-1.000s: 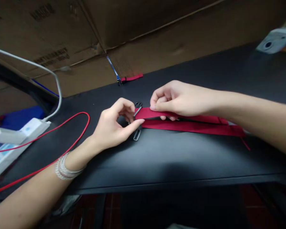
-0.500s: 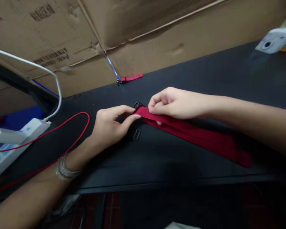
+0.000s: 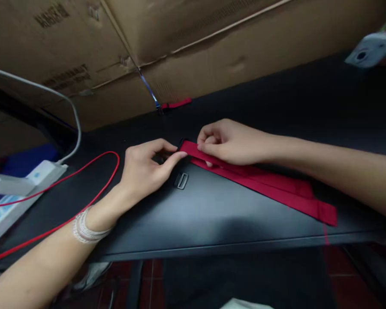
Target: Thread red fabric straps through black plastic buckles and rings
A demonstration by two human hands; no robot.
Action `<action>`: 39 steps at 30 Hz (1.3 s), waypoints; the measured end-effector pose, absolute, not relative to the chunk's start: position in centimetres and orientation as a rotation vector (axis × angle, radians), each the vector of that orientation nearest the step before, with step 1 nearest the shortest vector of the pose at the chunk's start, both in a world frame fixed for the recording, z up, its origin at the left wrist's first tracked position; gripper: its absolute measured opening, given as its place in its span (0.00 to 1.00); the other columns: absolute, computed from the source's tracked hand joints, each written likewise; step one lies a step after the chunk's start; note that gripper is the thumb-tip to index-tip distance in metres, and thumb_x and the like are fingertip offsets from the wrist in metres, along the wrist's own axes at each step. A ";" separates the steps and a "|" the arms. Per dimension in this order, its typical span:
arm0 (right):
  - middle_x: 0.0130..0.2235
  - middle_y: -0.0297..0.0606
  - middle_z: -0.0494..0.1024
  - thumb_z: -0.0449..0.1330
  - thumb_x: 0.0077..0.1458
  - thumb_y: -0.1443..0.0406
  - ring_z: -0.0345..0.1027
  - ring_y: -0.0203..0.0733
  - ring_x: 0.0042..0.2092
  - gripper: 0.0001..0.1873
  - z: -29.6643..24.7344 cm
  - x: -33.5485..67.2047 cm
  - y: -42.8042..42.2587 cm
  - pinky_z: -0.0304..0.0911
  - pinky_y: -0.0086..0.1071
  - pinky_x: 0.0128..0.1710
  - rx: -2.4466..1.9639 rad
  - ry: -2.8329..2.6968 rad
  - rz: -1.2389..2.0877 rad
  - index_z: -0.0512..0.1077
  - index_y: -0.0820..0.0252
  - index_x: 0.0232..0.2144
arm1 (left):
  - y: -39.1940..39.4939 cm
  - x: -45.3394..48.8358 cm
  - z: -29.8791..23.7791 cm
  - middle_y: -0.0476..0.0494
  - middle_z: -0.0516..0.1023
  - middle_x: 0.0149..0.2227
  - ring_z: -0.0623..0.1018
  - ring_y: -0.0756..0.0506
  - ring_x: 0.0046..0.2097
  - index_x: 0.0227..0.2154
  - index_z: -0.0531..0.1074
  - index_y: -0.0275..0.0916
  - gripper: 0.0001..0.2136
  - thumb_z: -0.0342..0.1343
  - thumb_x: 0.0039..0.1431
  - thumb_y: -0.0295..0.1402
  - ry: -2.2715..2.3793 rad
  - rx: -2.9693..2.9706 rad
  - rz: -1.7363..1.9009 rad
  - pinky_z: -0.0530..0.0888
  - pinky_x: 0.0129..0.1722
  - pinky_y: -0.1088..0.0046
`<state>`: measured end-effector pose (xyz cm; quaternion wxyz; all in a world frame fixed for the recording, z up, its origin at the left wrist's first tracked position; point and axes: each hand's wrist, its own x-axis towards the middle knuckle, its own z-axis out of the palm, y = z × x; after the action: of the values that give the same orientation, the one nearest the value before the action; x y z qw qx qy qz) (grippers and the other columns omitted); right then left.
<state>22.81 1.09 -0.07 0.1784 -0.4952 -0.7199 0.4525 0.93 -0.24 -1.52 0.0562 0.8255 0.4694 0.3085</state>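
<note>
A red webbing strap point(image 3: 270, 189) lies folded in two layers, slanting down to the right across the black table. At its upper left end, where a black buckle point(image 3: 182, 141) shows in part, my left hand point(image 3: 149, 167) pinches the strap between thumb and fingers. Just right of there, my right hand point(image 3: 227, 141) is closed on the upper layer, thumb on top and a fingertip showing below. Beneath my left fingers a loose black slide buckle point(image 3: 181, 181) rests on the table. Most of the held buckle is hidden by my left fingers and the strap.
Cardboard point(image 3: 212, 77) lines the table's back edge. A blue cord with a short red strap point(image 3: 176, 104) lies against it. On the left are a white power strip point(image 3: 35, 180), a white cable point(image 3: 67, 98) and a red cable point(image 3: 112, 171). A pale camera-like device point(image 3: 369, 49) stands far right.
The strap's two layers have spread apart a little toward the right end. My hands have barely shifted, still holding the strap. The lighting on the table has changed.
</note>
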 end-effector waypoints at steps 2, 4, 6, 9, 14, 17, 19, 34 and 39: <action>0.25 0.35 0.79 0.57 0.58 0.69 0.57 0.26 0.17 0.03 -0.1 22.8 1.1 0.51 0.26 0.19 -1.403 -2.026 1.299 0.72 0.63 0.33 | -0.3 1.0 -1.4 0.49 0.83 0.28 0.79 0.51 0.28 0.30 0.81 0.38 0.10 0.65 0.57 0.40 1.422 2.517 0.911 0.74 0.31 0.78; 0.26 0.35 0.80 0.57 0.58 0.70 0.56 0.26 0.17 0.03 -0.1 22.8 1.1 0.51 0.26 0.19 -1.411 -2.021 1.309 0.71 0.63 0.33 | -0.3 1.1 -1.4 0.49 0.84 0.28 0.79 0.51 0.28 0.31 0.82 0.38 0.10 0.64 0.57 0.40 1.429 2.531 0.883 0.74 0.31 0.78; 0.25 0.35 0.80 0.56 0.58 0.70 0.57 0.27 0.17 0.03 -0.1 22.8 1.0 0.51 0.26 0.19 -1.415 -2.008 1.311 0.71 0.63 0.33 | -0.4 1.1 -1.4 0.48 0.85 0.30 0.80 0.50 0.29 0.33 0.82 0.38 0.10 0.63 0.59 0.39 1.432 2.532 0.879 0.75 0.32 0.79; 0.26 0.35 0.79 0.56 0.58 0.69 0.59 0.27 0.18 0.03 -0.1 22.8 1.0 0.52 0.25 0.19 -1.405 -2.007 1.305 0.70 0.62 0.32 | -0.4 1.1 -1.5 0.47 0.86 0.33 0.82 0.49 0.32 0.35 0.83 0.38 0.10 0.59 0.62 0.37 1.429 2.525 0.891 0.76 0.35 0.78; 0.26 0.34 0.79 0.56 0.58 0.70 0.57 0.25 0.18 0.03 0.0 22.8 0.9 0.51 0.25 0.20 -1.404 -2.030 1.281 0.70 0.62 0.34 | -0.4 1.1 -1.5 0.48 0.85 0.33 0.81 0.49 0.31 0.33 0.82 0.39 0.09 0.62 0.60 0.39 1.456 2.481 0.914 0.76 0.35 0.76; 0.26 0.33 0.79 0.56 0.58 0.70 0.60 0.25 0.20 0.03 -0.1 22.8 1.0 0.52 0.23 0.22 -1.377 -2.084 1.185 0.70 0.63 0.34 | -0.4 1.1 -1.6 0.48 0.84 0.31 0.79 0.51 0.29 0.33 0.80 0.37 0.09 0.66 0.57 0.39 1.414 2.365 0.947 0.75 0.33 0.78; 0.25 0.32 0.78 0.56 0.58 0.70 0.60 0.25 0.21 0.03 -0.4 22.8 1.0 0.53 0.23 0.24 -1.320 -2.135 1.116 0.70 0.63 0.34 | -0.3 1.2 -1.7 0.48 0.83 0.31 0.79 0.51 0.29 0.33 0.78 0.36 0.10 0.68 0.55 0.38 1.324 2.278 0.962 0.75 0.32 0.79; 0.27 0.26 0.71 0.59 0.57 0.68 0.60 0.28 0.28 0.14 -1.9 22.8 0.7 0.50 0.25 0.30 -0.874 -2.135 1.130 0.68 0.62 0.46 | 0.0 0.7 -2.2 0.43 0.82 0.38 0.80 0.47 0.38 0.40 0.77 0.37 0.16 0.66 0.58 0.44 1.117 2.313 0.857 0.77 0.40 0.73; 0.31 0.31 0.75 0.60 0.58 0.67 0.65 0.29 0.32 0.06 -1.9 22.6 0.6 0.55 0.25 0.33 -0.801 -2.076 1.186 0.69 0.63 0.39 | -0.1 0.9 -2.0 0.48 0.79 0.31 0.76 0.50 0.32 0.34 0.75 0.37 0.14 0.65 0.58 0.43 1.139 2.315 0.843 0.74 0.34 0.76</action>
<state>22.61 0.57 -1.87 0.3052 -0.3025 -0.7841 0.4479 0.90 -0.14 -2.01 0.2119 0.8335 0.4101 0.3036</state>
